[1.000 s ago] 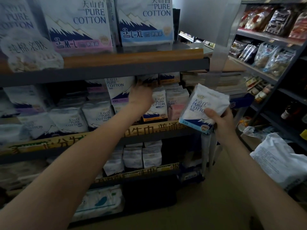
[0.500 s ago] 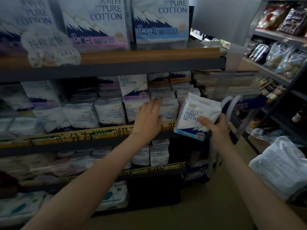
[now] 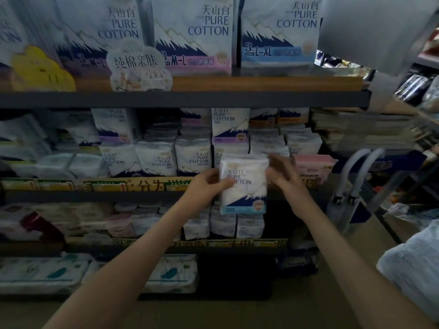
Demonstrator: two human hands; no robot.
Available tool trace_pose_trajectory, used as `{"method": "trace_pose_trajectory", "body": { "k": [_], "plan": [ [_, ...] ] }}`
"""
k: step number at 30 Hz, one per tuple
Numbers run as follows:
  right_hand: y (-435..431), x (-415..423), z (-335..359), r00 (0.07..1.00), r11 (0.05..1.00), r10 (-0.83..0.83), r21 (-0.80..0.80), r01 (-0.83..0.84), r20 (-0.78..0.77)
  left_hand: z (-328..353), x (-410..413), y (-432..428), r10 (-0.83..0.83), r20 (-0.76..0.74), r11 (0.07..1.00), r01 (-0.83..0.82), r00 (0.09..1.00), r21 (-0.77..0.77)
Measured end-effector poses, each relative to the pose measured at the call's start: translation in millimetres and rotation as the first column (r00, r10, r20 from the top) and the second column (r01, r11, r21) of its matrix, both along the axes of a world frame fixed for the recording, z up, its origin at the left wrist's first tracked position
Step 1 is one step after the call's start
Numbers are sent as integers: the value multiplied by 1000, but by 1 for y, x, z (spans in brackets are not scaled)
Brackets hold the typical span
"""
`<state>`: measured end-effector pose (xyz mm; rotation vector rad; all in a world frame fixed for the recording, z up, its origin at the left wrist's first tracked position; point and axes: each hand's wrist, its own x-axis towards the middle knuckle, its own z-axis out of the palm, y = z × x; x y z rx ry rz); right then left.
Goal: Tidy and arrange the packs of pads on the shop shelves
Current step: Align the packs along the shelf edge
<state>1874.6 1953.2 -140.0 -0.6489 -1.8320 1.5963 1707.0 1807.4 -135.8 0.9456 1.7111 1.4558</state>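
The pack (image 3: 243, 186) is held upright in the air just in front of the middle shelf (image 3: 95, 197), its long axis vertical, its printed face toward the camera and its blue "355" band at the bottom. The left hand (image 3: 207, 187) pinches its left edge, thumb curled over the front. The right hand (image 3: 283, 173) is at the upper right edge with fingers (image 3: 275, 162) spread, but it is blurred, so I cannot tell whether it grips or only touches. Behind the pack stands a row of packs (image 3: 175, 160), stacked nearly to the top shelf (image 3: 190, 99), with a pink pack (image 3: 313, 166) just to the right. The pack's lower end hangs below the shelf lip. Two grey handles (image 3: 356, 172) stand near on the right.
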Motion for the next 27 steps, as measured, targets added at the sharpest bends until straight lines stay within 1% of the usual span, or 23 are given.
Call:
{"method": "trace_pose_trajectory", "body": {
  "k": [1,2,3,4,5,6,7,8,9,10,12,14,15,17,20,22,24,27],
  "plan": [
    [7,3,3,991,985,-131,116,130,3,-2,-3,-1,20,24,1000,-20,1000,0],
    [17,6,4,964,931,-267,260,256,6,-3,-6,-1,42,40,999,-42,998,2],
    [29,10,5,925,842,-379,425,334,24,-4,-7,0,62,46,998,-63,997,3],
    [42,13,4,879,731,-473,585,352,62,-5,-8,1,78,49,997,-79,996,2],
    [57,15,2,830,643,-542,702,307,134,-6,-9,2,94,52,996,-94,994,0],
    [71,17,2,779,609,-580,761,224,236,-6,-9,4,107,54,994,-107,993,-2],
    [81,20,2,719,626,-592,770,127,363,-6,-8,5,118,55,993,-118,992,1],
    [90,22,0,648,670,-578,742,30,496,-6,-8,6,125,55,992,-125,991,2],
    [94,24,1,580,705,-552,707,-58,599,-7,-7,7,128,53,992,-129,990,3],
    [98,26,-2,531,716,-540,688,-118,653,-8,-8,8,131,48,991,-132,990,1],
    [100,29,-4,476,675,-587,721,-160,655,-9,-7,8,135,30,991,-135,990,1],
    [100,32,-6,443,603,-652,775,-190,615,-10,-8,7,142,28,990,-142,989,11],
    [100,34,-7,441,572,-674,796,-196,593,-10,-7,7,145,32,989,-146,989,15],
    [101,39,-10,492,523,-705,843,-126,511,-9,-7,6,154,39,988,-155,987,18],
    [97,47,-11,643,483,-703,868,117,305,-10,-6,4,160,54,986,-162,986,30],
    [91,51,-5,739,472,-651,854,218,171,-12,-4,1,171,95,983,-177,981,50],
    [85,54,2,795,435,-601,867,244,78,-15,-3,-3,180,155,979,-193,971,71],
    [74,57,11,832,404,-555,866,295,-25,-19,-5,-7,209,202,970,-228,957,78]
  ]
}}
